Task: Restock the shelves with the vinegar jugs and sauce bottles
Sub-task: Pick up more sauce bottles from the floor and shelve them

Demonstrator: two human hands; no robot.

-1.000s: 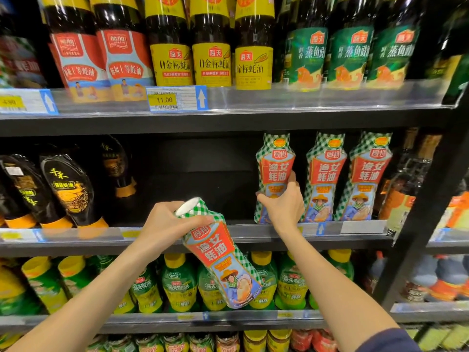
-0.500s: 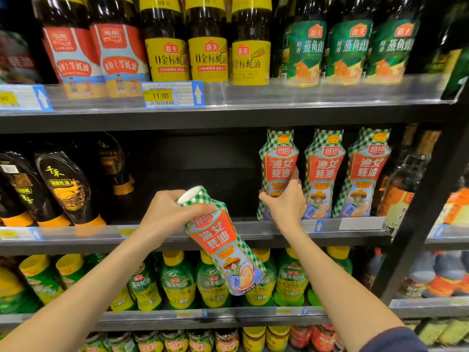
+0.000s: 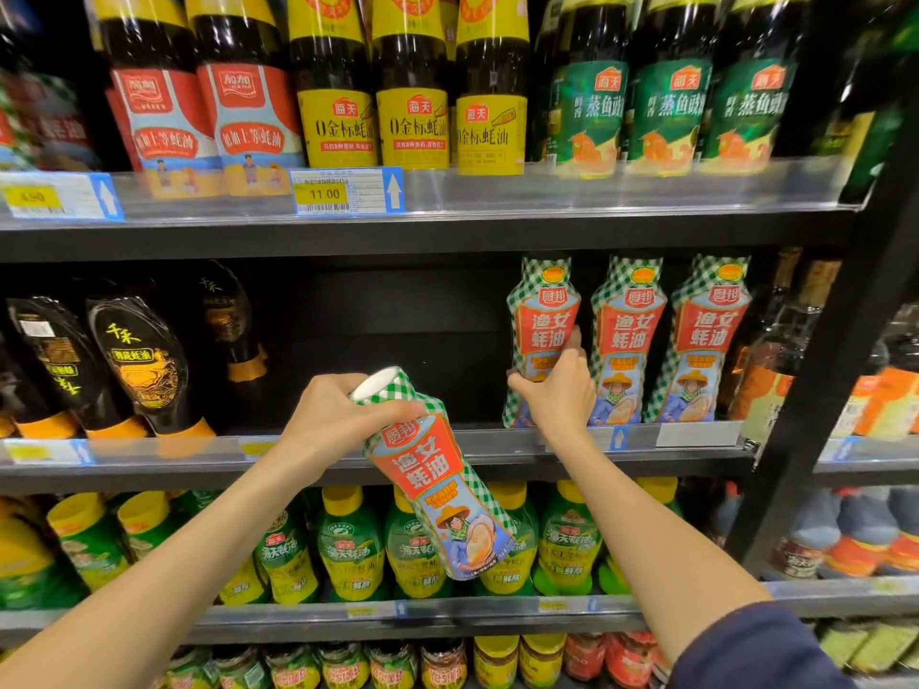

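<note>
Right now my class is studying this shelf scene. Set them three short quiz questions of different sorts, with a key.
1. True or false: the left hand holds a checked bottle tilted.
2. The right hand grips: A the leftmost standing checked bottle; B a black bottle; C nothing.
3. Fill in: the price tag on the top shelf reads ____.
Key: 1 true; 2 A; 3 11.00.

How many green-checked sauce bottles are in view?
4. On the middle shelf stand three: the left bottle, gripped by the right hand, the middle bottle and the right bottle. The fourth bottle tilts in the left hand. More may hide behind.
</note>
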